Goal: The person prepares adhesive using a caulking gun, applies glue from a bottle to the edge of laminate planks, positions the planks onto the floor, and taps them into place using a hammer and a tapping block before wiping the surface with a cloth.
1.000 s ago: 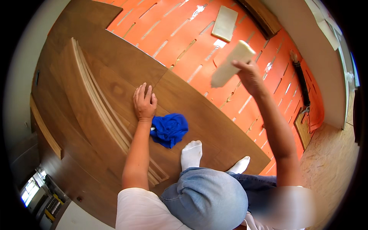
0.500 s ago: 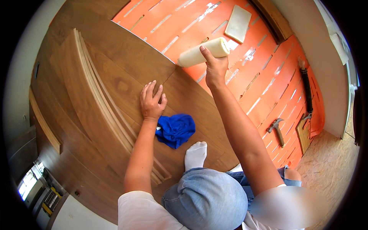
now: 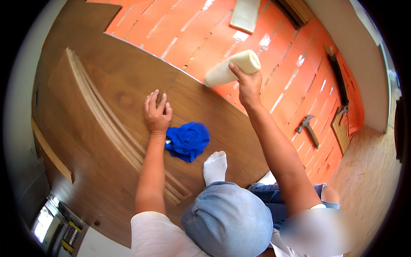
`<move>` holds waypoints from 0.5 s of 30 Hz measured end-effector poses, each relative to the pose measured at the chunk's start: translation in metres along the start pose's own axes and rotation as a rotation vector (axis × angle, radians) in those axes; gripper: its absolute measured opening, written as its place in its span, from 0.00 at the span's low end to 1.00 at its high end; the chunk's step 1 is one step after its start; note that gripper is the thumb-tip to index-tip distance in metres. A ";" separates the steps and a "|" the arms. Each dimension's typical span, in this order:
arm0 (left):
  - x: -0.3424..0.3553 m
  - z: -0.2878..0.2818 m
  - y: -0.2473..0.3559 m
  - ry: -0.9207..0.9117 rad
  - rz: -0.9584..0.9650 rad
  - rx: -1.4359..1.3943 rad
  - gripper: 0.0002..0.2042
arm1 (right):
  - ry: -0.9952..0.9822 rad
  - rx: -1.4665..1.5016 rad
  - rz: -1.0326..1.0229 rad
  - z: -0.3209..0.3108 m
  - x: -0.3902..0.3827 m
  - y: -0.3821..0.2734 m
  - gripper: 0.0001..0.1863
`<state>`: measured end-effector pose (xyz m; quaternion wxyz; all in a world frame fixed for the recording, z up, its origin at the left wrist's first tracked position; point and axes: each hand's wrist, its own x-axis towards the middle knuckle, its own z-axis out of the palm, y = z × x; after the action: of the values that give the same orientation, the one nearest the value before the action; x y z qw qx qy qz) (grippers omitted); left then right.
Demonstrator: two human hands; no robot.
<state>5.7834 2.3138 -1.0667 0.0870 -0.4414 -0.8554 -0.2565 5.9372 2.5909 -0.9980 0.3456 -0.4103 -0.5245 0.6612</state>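
My right hand [image 3: 250, 83] grips a cream-coloured squeeze bottle [image 3: 231, 68], thumb along its side. The bottle is tilted, its base up to the right and its narrow end down at the edge of the laid brown wood flooring [image 3: 184, 96]. Whether anything comes out of its tip cannot be seen. My left hand [image 3: 157, 115] rests on the boards with fingers spread, holding nothing. Just beside its wrist lies a crumpled blue cloth [image 3: 187, 142]. Orange underlay [image 3: 192, 34] with long slots stretches beyond the flooring edge.
Loose planks [image 3: 96, 109] lie stacked at the left. On the underlay are a hammer [image 3: 308, 130], a pale flat block [image 3: 245, 16] and a black-handled tool [image 3: 338, 81]. A short board piece [image 3: 341, 132] lies near the right wall [image 3: 357, 64]. My socked foot [image 3: 215, 167] is on the boards.
The bottle in my right hand has moved along the flooring edge, toward the right and nearer to me. My left hand stays on the boards by the cloth. The view has shifted slightly.
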 end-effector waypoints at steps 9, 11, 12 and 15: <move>-0.006 0.009 -0.003 -0.054 0.082 0.095 0.17 | 0.048 -0.194 0.199 -0.210 -0.059 -0.039 0.22; -0.010 0.011 -0.014 -0.034 0.107 0.095 0.18 | 0.075 -0.248 0.206 -0.255 -0.074 -0.046 0.22; -0.010 0.012 -0.013 -0.027 0.117 0.097 0.17 | 0.094 -0.275 0.199 -0.278 -0.084 -0.048 0.22; -0.009 0.016 -0.010 -0.033 0.153 0.116 0.16 | 0.154 -0.383 0.222 -0.341 -0.111 -0.056 0.22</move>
<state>5.7822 2.3110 -1.0866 0.1175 -0.5041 -0.8338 -0.1919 6.2943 2.6444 -0.9622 0.2256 -0.5728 -0.5639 0.5505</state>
